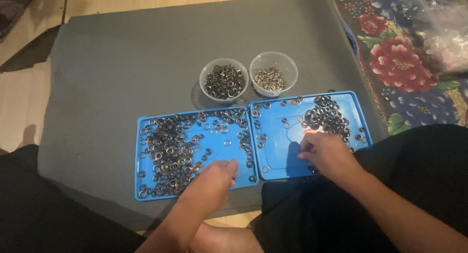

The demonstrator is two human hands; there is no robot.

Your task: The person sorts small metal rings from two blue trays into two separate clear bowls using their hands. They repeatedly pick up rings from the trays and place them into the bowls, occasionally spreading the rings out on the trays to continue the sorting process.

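Rings of dull metal, small eyelets or washers by the look of them, lie spread over two shallow blue trays set edge to edge on a grey mat on the floor.

Head view: the left hand [214, 177] rests on the near right corner of the left tray [146, 194], fingers bent down and drawn together onto the tray floor. The thick heap of loose rings [168, 153] lies just to its left and a little farther from the body, so this hand is the nearer one to that pile. The right hand [327, 153] sits on the near part of the right tray [363, 121], fingertips curled down and close together. The smaller cluster of rings [325, 115] lies just beyond its knuckles, away from the body.

Two clear cups stand past the trays, touching or nearly so: the left cup [224, 81] holds darker rings, the right cup [273, 73] paler ones.

Both hands cover their own fingertips, so I cannot tell whether either pinches a ring. The near edge of the right tray is hidden under the hand and dark clothing, and the rings are probably too small to tell one kind from another.
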